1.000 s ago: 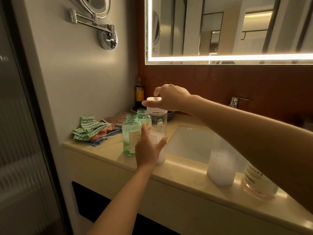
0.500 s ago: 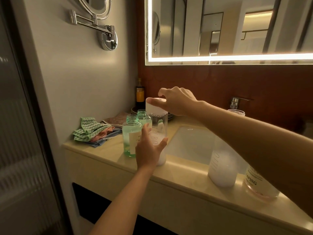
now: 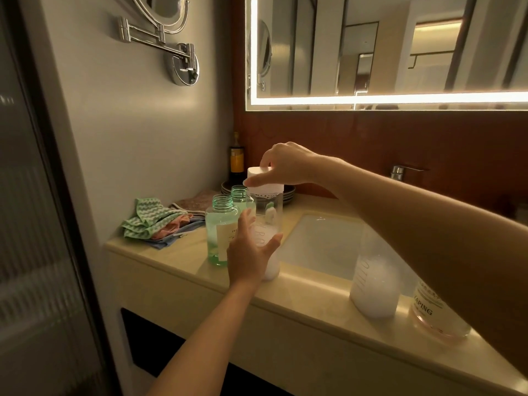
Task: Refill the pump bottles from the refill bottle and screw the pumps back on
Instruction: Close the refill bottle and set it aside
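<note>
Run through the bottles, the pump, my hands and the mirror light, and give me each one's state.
Clear bottle: upright, left hand grips it.
White pump: on the clear bottle's neck, right hand grips it; tightness unclear.
Front green bottle: uncapped, part full.
Rear green bottle: uncapped.
Mirror light: on.

Beige counter [image 3: 183, 252] with inset sink [image 3: 323, 244]. Rear left: heap of folded cloths [image 3: 154, 224]. Left of the sink: two open green bottles [image 3: 217, 232] just beside a clear bottle [image 3: 268, 221] topped by a white pump [image 3: 264, 181]. Back: stacked plates [image 3: 288, 192], with a dark bottle [image 3: 237, 161] behind them. Front right: white bottle [image 3: 374, 287] just beside a pink bottle [image 3: 437, 318].
</note>
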Motion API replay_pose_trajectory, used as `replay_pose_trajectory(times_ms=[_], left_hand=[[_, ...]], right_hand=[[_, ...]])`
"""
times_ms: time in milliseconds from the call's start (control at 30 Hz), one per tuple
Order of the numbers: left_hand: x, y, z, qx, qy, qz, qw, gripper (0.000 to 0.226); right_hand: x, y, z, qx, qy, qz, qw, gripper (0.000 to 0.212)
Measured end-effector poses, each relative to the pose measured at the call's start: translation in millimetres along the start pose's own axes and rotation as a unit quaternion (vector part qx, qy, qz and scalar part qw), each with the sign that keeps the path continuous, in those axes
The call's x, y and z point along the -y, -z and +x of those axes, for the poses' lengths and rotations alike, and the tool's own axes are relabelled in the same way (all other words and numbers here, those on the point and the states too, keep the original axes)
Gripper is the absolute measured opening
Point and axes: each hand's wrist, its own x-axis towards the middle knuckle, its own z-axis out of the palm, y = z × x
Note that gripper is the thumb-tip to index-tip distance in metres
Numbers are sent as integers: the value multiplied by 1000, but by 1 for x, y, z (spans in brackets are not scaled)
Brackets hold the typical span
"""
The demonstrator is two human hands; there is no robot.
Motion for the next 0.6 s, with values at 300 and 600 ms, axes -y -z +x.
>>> replay_pose_trajectory(times_ms=[300,600], left_hand=[[-2,4,0,4,9,-16,1000,76],[9,47,-8,8,6,-22,1000,73]], right_hand=[[18,-9,1,-83,-54,-100,990,65],[3,-27,-5,-150,-166,156,962,70]])
